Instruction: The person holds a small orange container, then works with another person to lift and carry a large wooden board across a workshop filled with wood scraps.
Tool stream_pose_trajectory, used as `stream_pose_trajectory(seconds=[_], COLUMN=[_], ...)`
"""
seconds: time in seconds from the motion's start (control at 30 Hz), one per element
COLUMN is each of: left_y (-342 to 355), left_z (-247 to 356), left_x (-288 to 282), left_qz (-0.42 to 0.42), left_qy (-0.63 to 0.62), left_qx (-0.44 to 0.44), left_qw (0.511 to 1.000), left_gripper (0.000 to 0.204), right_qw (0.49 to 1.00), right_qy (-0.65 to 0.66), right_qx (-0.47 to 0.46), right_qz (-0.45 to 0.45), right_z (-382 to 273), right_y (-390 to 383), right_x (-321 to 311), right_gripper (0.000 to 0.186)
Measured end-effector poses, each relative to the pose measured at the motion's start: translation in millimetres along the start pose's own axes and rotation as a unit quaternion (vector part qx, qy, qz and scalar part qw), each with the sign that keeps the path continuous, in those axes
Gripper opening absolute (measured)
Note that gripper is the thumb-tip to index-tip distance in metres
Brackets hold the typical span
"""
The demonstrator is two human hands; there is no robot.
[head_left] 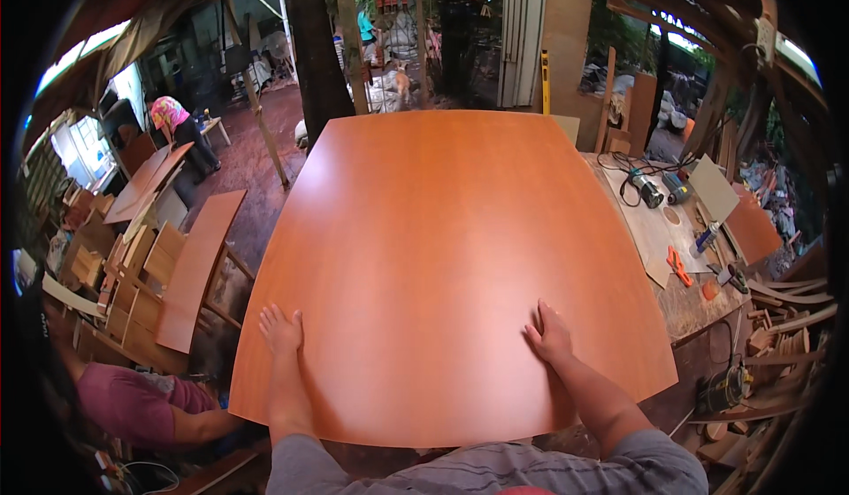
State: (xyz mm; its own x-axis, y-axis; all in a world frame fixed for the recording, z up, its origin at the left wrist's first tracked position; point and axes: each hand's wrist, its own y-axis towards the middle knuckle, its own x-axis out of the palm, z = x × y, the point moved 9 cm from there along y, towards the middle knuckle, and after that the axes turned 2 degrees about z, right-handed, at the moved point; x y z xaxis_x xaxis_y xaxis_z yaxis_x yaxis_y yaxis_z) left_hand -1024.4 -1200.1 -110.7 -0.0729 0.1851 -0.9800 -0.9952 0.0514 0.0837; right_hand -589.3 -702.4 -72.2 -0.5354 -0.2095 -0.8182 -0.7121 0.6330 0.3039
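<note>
A large, glossy orange-brown wooden panel [424,230] lies flat in front of me and fills the middle of the head view. Near its left edge, my left hand [281,329] rests on the surface, palm down with the fingers spread. My right hand [552,336] touches the panel toward its right side, fingers stretched out and the thumb apart. Neither hand holds anything. What supports the panel is mostly hidden beneath it.
A workbench [699,318] on the right bears power tools [647,189] and an orange clamp [679,266]. At lower left, a person in a maroon shirt [133,404] reaches toward the panel's near corner. Another person [181,133] bends over boards farther back. Wood pieces crowd both sides.
</note>
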Motion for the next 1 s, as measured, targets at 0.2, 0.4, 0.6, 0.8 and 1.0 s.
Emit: stream_pose_trajectory(seconds=[0.2, 0.4, 0.6, 0.8, 1.0], left_y=[-74, -160, -231, -274, -289], left_z=[57, 126, 187, 216, 216], left_x=[7, 15, 14, 19, 22], left_qz=[0.021, 0.019, -0.004, -0.018, -0.012], left_qy=[0.003, 0.005, -0.008, -0.021, -0.046], left_qx=[0.021, 0.044, 0.057, 0.103, 0.177], left_qw=[1.0, 0.999, 0.998, 0.994, 0.983], left_gripper=[0.081, 0.082, 0.081, 0.081, 0.075], right_qw=[0.998, 0.982, 0.968, 0.974, 0.978], right_qy=[0.046, 0.059, 0.109, 0.098, 0.072], right_qx=[-0.041, -0.148, -0.194, -0.16, -0.157], right_qz=[-0.004, -0.098, -0.116, -0.126, -0.115], right_z=[8, 8, 32, 64, 61], right_y=[-3, -10, -28, -33, -32], right_x=[1, 9, -21, -43, -43], right_gripper=[0.07, 0.071, 0.072, 0.074, 0.074])
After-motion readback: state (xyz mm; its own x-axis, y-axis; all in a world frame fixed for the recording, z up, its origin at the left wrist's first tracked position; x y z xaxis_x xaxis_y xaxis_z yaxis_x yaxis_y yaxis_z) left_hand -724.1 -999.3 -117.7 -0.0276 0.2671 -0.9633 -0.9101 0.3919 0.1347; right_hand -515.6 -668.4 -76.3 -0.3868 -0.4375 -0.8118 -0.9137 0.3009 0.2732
